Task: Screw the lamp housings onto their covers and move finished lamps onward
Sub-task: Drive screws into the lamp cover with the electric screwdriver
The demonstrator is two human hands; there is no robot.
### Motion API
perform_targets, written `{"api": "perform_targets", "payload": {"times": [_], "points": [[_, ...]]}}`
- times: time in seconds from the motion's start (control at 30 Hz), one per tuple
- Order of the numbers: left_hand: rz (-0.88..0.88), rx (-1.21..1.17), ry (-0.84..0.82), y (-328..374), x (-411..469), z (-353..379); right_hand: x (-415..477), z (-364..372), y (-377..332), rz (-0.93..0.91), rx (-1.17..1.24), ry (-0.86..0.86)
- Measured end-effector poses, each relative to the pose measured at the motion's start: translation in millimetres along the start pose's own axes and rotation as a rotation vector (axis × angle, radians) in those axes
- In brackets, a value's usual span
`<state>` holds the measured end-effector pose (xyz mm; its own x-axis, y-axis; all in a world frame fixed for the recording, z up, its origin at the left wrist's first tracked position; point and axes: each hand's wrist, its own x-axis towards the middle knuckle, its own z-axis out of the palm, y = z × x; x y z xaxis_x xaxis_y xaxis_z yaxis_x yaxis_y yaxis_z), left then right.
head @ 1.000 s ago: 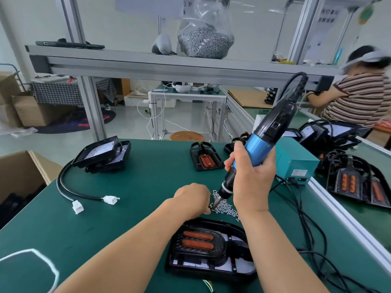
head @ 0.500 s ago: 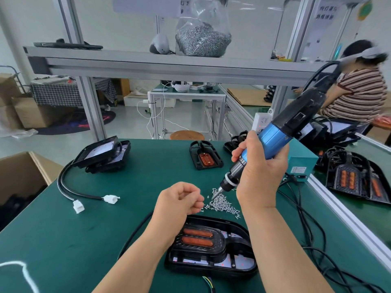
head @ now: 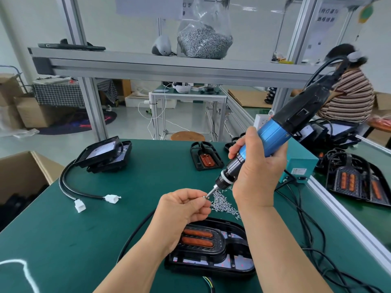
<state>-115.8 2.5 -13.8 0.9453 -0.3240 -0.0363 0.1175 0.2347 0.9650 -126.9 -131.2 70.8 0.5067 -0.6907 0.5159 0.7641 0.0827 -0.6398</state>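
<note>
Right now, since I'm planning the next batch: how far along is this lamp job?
Apparently done: the stacked lamps, far left. In hand: the right hand grips the screwdriver; the left hand pinches a screw at its tip. Left: screwing the near housing, then the far housing.

**Both hands up, fingers closed**

My left hand (head: 186,206) is raised with thumb and fingertips bunched, pinching a small screw (head: 204,197). My right hand (head: 257,176), slightly higher and just beside it, wraps around the blue electric screwdriver (head: 275,136), its back turned toward me. Both bare forearms reach in from below.
</note>
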Motion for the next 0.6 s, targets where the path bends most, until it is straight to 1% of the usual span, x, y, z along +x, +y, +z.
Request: {"api": "perform_targets", "payload": {"times": [0.27, 0.47, 0.6], "points": [[0.032, 0.089, -0.004, -4.7, 1.6, -0.3, -1.4, -2.1, 0.4, -0.003, -0.018, -0.036], [0.064, 0.209, -0.012, -5.3, 2.1, 0.8, -2.6, -1.4, 0.9, -0.013, -0.035, -0.038], [0.09, 0.254, -0.022, -4.6, 1.4, 1.9, -3.9, -1.4, 0.7, -0.015, -0.046, -0.081]]}}
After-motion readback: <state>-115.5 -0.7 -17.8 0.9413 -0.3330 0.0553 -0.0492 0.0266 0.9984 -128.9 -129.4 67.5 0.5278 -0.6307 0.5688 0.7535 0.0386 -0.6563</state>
